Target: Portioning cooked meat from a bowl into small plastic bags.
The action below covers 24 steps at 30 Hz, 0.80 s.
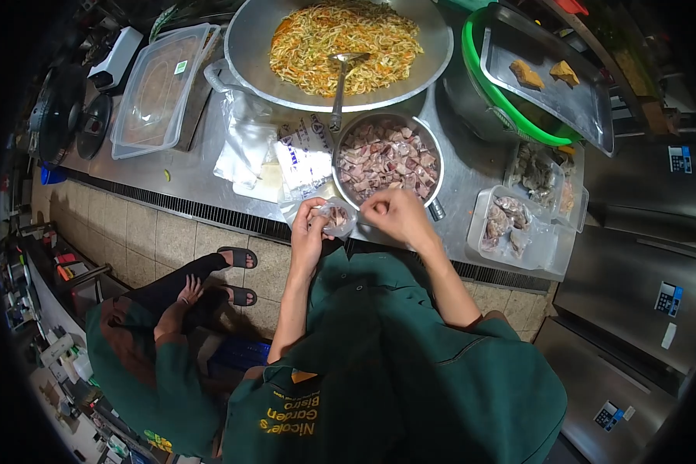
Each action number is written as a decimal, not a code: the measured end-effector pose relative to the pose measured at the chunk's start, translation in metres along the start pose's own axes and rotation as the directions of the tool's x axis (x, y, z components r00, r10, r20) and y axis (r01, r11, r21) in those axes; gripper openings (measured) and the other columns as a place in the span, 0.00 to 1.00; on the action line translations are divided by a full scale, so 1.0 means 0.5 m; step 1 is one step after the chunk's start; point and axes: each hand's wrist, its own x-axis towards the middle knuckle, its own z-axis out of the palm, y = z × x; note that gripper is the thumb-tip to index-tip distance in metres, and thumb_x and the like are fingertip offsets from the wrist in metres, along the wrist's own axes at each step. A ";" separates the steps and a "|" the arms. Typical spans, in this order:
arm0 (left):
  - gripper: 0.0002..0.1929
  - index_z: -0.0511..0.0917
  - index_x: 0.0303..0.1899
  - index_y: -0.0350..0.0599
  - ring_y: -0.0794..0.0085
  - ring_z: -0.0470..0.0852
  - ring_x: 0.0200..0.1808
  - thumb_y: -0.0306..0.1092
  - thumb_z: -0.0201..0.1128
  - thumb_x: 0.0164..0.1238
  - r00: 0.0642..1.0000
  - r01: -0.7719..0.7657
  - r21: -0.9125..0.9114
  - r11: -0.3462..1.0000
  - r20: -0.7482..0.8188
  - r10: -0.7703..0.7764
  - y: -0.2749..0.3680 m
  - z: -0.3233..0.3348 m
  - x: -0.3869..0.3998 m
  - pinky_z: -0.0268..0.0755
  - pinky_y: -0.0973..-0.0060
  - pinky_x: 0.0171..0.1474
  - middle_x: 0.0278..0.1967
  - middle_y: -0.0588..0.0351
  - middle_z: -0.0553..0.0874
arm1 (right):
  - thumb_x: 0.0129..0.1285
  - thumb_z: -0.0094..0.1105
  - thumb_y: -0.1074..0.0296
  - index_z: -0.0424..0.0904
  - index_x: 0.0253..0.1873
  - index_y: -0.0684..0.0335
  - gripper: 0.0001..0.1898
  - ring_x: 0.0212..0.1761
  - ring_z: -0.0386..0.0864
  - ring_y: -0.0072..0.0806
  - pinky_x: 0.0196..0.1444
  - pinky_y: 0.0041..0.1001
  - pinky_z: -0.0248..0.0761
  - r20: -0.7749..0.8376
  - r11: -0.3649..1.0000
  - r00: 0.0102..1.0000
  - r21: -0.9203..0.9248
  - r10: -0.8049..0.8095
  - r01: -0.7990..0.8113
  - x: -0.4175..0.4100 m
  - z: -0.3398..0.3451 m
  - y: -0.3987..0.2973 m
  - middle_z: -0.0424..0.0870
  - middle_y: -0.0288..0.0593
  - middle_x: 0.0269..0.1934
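My left hand (pixel 308 232) grips a small clear plastic bag (pixel 343 220) by its side, its mouth facing up. Pieces of meat show inside the bag. Curled at the near rim of a metal pot, my right hand (pixel 403 217) is just right of the bag; whether its fingers pinch anything is unclear. The round metal pot (pixel 441 153) is full of diced pinkish meat (pixel 388 156). Left of it lie a printed plastic packet (pixel 304 153) and a stack of clear plastic bags (pixel 243 151).
Behind stands a large wok (pixel 249 75) of noodles (pixel 336 52) with a metal ladle (pixel 339 87). Plastic tubs (pixel 478 232) with bagged food and a green-rimmed basin (pixel 470 40) under a metal tray (pixel 586 110) are right. A lidded plastic container (pixel 151 98) is left. A seated co-worker (pixel 145 348) is close behind-left.
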 end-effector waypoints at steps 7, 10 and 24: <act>0.13 0.75 0.53 0.46 0.84 0.79 0.35 0.25 0.52 0.68 1.000 -0.008 0.035 0.999 0.000 0.008 0.003 0.004 -0.001 0.73 0.84 0.33 0.40 0.60 0.82 | 0.54 0.69 0.60 0.88 0.46 0.55 0.15 0.35 0.86 0.44 0.39 0.40 0.77 -0.116 0.923 0.992 -0.385 -0.057 0.008 0.056 0.041 0.105 0.86 0.48 0.28; 0.13 0.75 0.53 0.46 0.83 0.79 0.36 0.26 0.53 0.68 1.000 -0.011 0.048 0.999 0.018 0.010 -0.001 0.001 0.003 0.73 0.84 0.33 0.40 0.60 0.82 | 0.55 0.69 0.59 0.88 0.46 0.55 0.15 0.33 0.85 0.42 0.38 0.39 0.77 -0.076 0.885 0.992 -0.463 -0.100 0.054 0.059 0.038 0.101 0.85 0.45 0.26; 0.08 0.73 0.50 0.43 0.86 0.76 0.32 0.36 0.56 0.79 0.994 -0.110 0.059 0.992 0.028 0.109 -0.022 0.013 0.029 0.68 0.83 0.31 0.32 0.61 0.82 | 0.52 0.72 0.59 0.88 0.44 0.61 0.16 0.35 0.86 0.45 0.40 0.38 0.77 -0.143 0.988 0.987 -0.122 0.079 -0.097 0.073 0.059 0.098 0.87 0.50 0.32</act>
